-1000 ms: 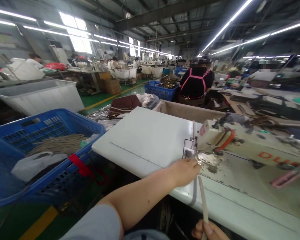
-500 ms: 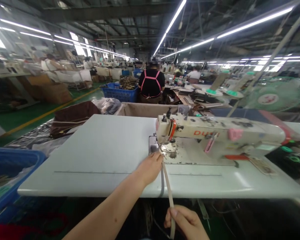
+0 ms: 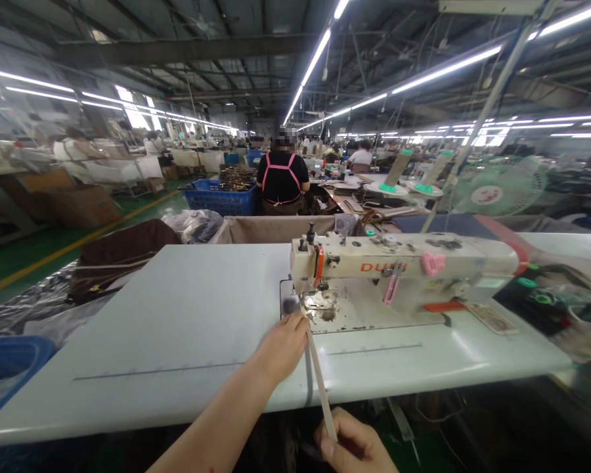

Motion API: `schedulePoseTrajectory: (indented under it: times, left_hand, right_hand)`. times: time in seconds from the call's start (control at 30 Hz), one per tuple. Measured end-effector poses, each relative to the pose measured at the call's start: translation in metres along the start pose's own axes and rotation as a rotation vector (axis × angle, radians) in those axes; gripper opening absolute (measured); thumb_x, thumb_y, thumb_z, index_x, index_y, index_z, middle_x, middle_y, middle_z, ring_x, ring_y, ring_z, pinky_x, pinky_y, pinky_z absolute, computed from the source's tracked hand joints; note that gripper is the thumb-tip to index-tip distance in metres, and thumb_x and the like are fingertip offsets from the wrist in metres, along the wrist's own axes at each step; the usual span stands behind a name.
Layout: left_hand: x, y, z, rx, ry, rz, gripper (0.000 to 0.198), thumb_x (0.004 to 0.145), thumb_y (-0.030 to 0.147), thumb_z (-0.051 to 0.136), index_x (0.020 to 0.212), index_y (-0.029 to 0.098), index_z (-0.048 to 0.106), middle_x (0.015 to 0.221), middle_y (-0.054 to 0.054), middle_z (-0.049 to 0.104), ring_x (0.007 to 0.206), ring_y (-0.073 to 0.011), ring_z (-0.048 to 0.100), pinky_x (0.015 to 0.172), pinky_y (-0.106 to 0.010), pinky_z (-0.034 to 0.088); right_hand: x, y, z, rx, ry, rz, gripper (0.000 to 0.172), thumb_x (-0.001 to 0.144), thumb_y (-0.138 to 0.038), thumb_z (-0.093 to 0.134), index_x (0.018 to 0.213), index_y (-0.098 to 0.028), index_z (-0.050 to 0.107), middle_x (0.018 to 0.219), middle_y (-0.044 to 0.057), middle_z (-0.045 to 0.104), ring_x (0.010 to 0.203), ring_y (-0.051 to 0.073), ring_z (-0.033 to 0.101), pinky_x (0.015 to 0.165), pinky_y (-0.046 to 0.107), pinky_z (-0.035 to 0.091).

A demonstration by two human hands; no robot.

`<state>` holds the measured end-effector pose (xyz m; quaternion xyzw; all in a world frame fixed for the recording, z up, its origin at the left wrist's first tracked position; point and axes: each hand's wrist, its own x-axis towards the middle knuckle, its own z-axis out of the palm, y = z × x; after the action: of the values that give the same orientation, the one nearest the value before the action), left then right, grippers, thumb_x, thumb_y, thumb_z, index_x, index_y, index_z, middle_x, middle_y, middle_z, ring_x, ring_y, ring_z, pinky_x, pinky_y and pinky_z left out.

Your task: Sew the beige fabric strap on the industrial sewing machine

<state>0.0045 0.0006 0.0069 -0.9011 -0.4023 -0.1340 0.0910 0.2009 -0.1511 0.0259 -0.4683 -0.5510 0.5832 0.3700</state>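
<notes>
A narrow beige strap (image 3: pixel 319 378) runs from under the needle of a cream sewing machine (image 3: pixel 398 266) back over the front edge of the white table (image 3: pixel 177 328). My left hand (image 3: pixel 280 345) rests on the table and pinches the strap's far end just before the presser foot. Below the table edge, my right hand (image 3: pixel 354 447) grips the strap's near end and holds it taut.
A blue crate (image 3: pixel 4 368) sits at the left edge. Brown fabric (image 3: pixel 123 246) and plastic bags lie behind the table. A person in a black top with pink apron straps (image 3: pixel 282 180) sits ahead, back turned. A green fan (image 3: pixel 497 190) and thread cones stand at the right.
The view swung right and steadied, so the sewing machine now sits centred and the blue crate slid off to the left. Both hands keep hold of the strap at the needle.
</notes>
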Motion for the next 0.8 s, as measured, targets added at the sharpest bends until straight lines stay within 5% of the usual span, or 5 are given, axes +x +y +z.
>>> schedulePoseTrajectory:
  times: [0.13,0.3,0.5,0.8]
  left_hand:
    - [-0.001,0.001,-0.001,-0.056,0.061,-0.032,0.025,0.100,0.015,0.053,0.122,0.020,0.065,0.130,-0.011,0.069,0.125,-0.0242,0.064,0.112,-0.038,0.053]
    - [0.000,0.004,-0.002,-0.099,0.103,-0.059,0.025,0.100,0.013,0.053,0.122,0.019,0.063,0.133,-0.012,0.068,0.127,-0.0235,0.065,0.113,-0.038,0.053]
    - [0.000,0.004,-0.006,-0.125,0.074,-0.087,0.023,0.100,0.012,0.052,0.120,0.017,0.063,0.132,-0.011,0.068,0.123,-0.0221,0.066,0.112,-0.036,0.054]
    - [0.000,0.002,-0.007,-0.113,0.039,-0.066,0.027,0.100,0.015,0.053,0.123,0.021,0.064,0.131,-0.011,0.068,0.123,-0.0238,0.066,0.112,-0.038,0.053]
  right_hand:
    - [0.006,0.000,0.001,-0.046,0.080,-0.029,0.045,0.087,-0.066,0.075,0.083,-0.021,0.083,0.085,0.006,0.071,0.086,0.025,0.062,0.084,0.035,0.049]
    - [0.010,-0.006,0.012,0.260,0.162,0.150,0.060,0.075,-0.075,0.082,0.099,-0.019,0.082,0.083,0.008,0.079,0.079,0.024,0.067,0.077,0.035,0.053]
    - [0.009,-0.011,0.014,0.273,0.146,0.165,0.059,0.076,-0.074,0.082,0.087,-0.016,0.080,0.071,0.007,0.078,0.070,0.020,0.066,0.071,0.031,0.049]
    - [0.006,0.021,0.008,0.230,0.058,0.183,0.063,0.077,-0.080,0.076,0.075,-0.017,0.077,0.067,0.006,0.074,0.065,0.019,0.064,0.066,0.031,0.049]
